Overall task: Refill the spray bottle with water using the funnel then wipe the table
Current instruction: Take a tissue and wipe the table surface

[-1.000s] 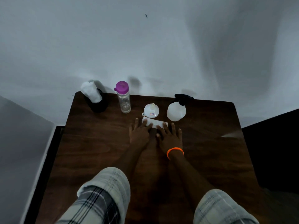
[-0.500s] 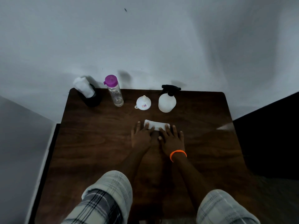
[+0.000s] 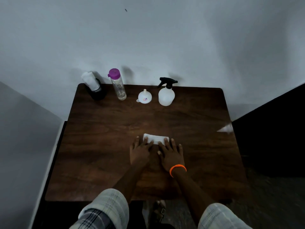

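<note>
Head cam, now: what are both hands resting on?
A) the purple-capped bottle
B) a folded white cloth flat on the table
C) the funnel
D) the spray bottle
B: the left hand and right hand lie flat with fingertips on the folded white cloth; the funnel, spray bottle and purple-capped bottle stand untouched along the table's far edge.

— How many bottles stood on the table [image 3: 99,146]?
— Two: one spray bottle [image 3: 166,95] with a black trigger head, and one clear bottle [image 3: 118,86] with a purple cap.
— And funnels?
— One white funnel [image 3: 144,97].
— Any cloths?
— One folded white cloth [image 3: 156,139], and one white roll in one black holder [image 3: 96,92].
— Hands?
— Two, the left hand [image 3: 139,152] and the right hand [image 3: 170,156], with one orange wristband [image 3: 177,168].
</note>
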Demonstrator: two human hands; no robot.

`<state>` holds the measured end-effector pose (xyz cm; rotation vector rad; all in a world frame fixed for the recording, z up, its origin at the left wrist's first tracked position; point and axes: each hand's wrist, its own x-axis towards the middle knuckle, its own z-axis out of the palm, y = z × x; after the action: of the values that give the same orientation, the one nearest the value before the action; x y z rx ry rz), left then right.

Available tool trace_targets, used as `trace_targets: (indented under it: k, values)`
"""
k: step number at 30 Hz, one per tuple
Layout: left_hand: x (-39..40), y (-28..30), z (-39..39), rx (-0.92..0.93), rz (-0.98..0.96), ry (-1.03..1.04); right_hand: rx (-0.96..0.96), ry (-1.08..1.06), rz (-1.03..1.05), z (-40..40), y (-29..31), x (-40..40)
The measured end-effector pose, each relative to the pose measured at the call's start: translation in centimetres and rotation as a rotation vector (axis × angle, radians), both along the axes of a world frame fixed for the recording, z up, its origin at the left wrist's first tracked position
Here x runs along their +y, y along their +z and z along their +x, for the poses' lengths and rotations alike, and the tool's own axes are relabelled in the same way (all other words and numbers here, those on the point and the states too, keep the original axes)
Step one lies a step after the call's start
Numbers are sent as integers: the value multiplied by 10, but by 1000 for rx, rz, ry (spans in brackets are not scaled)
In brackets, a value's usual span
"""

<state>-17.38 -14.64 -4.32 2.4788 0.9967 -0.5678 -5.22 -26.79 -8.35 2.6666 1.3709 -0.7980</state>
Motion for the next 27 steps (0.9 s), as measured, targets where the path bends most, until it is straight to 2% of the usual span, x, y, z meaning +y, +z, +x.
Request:
trace_targets:
  k: [13, 21, 27]
  values:
    - [-86, -14, -74, 17, 25, 40, -54, 67, 28, -66, -15, -84]
    - [-158, -5, -86, 41, 56, 74, -50, 98, 1, -84, -12, -136]
    - [-187, -13, -77, 32, 34, 12, -24, 11, -19, -83, -13, -165]
